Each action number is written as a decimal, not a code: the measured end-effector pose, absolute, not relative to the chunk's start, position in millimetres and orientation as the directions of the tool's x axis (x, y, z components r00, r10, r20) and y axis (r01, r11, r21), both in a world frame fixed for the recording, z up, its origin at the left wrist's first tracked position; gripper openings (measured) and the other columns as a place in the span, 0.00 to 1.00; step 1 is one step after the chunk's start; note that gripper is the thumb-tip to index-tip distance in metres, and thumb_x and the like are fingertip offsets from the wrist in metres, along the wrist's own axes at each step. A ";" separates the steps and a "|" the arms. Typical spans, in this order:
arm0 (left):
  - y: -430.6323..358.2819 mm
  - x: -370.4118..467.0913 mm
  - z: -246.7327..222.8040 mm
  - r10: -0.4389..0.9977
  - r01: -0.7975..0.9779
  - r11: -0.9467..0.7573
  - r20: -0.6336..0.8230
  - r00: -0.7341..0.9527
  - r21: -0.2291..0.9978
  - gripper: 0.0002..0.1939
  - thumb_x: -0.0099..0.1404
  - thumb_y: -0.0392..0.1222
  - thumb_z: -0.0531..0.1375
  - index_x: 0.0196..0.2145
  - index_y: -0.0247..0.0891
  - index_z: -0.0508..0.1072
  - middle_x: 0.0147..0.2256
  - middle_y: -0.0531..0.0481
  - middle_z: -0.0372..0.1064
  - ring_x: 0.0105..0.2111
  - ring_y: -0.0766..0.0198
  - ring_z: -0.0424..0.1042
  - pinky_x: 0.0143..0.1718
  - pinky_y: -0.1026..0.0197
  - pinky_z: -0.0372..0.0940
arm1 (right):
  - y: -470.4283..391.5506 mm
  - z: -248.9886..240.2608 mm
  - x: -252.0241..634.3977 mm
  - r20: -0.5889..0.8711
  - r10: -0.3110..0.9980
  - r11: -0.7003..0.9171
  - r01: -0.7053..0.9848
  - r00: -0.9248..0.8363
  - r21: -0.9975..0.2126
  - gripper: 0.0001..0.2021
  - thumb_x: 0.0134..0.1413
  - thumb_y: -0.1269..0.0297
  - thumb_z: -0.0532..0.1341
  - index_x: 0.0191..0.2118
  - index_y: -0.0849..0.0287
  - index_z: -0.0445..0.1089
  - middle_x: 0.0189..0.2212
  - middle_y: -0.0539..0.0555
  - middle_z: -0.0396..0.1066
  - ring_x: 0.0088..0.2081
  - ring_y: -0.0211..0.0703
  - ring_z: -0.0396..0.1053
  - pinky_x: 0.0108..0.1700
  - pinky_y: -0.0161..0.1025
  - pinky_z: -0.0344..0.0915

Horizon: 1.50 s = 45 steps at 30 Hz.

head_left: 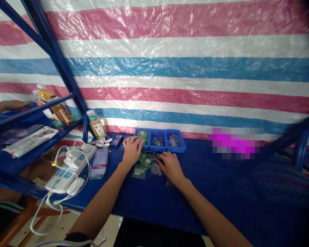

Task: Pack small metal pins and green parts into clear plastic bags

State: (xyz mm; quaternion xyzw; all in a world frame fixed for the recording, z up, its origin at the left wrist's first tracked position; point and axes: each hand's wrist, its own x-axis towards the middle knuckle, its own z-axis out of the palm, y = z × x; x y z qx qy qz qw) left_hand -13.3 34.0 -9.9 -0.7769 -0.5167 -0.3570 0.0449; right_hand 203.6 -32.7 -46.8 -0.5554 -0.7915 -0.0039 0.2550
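My left hand rests at the front left edge of the left blue bin, fingers apart and nothing seen in them. That bin holds small green packets. The middle bin holds dark and silver metal pieces, and the right bin holds clear bags. On the table before the bins lie more green packets, loose metal pieces and a clear bag. My right hand has its curled fingertips at the right end of the loose metal pieces; whether it pinches one is too small to tell.
At the left are a white power strip with tangled cables, a blurred phone-like item, a small dark box and a bottle. Another person's arm reaches in beyond the blue frame.
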 end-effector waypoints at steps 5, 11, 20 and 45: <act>23.8 -8.2 0.6 0.704 0.762 -0.574 0.656 0.271 0.302 0.13 0.75 0.42 0.54 0.51 0.43 0.76 0.51 0.45 0.71 0.52 0.53 0.65 0.55 0.47 0.59 | -33.2 -46.0 201.5 0.410 0.875 0.386 0.881 -0.256 -0.274 0.07 0.66 0.68 0.60 0.37 0.55 0.75 0.37 0.54 0.74 0.42 0.48 0.68 0.45 0.44 0.54; 16.0 0.8 6.1 0.606 0.598 -0.746 0.672 0.426 0.293 0.12 0.74 0.38 0.55 0.49 0.41 0.77 0.46 0.44 0.74 0.49 0.55 0.70 0.54 0.49 0.65 | -35.5 -43.2 201.7 0.417 0.879 0.368 0.885 -0.230 -0.285 0.05 0.66 0.67 0.61 0.38 0.55 0.74 0.37 0.54 0.74 0.42 0.48 0.68 0.45 0.44 0.54; 16.2 2.6 -9.0 0.546 0.457 -0.832 0.606 0.578 0.314 0.13 0.75 0.41 0.55 0.49 0.39 0.77 0.43 0.45 0.79 0.40 0.60 0.79 0.45 0.58 0.73 | -38.1 -37.9 204.5 0.446 0.864 0.381 0.883 -0.234 -0.275 0.06 0.66 0.69 0.60 0.36 0.55 0.74 0.36 0.54 0.75 0.42 0.48 0.69 0.45 0.45 0.55; 5.1 9.6 1.7 0.484 0.383 -0.875 0.515 0.707 0.297 0.10 0.72 0.40 0.57 0.43 0.39 0.78 0.38 0.46 0.78 0.39 0.60 0.75 0.47 0.56 0.70 | -52.0 -19.3 207.0 0.545 0.838 0.446 0.611 -0.029 -0.654 0.09 0.67 0.62 0.57 0.36 0.56 0.73 0.34 0.54 0.74 0.36 0.46 0.70 0.43 0.43 0.64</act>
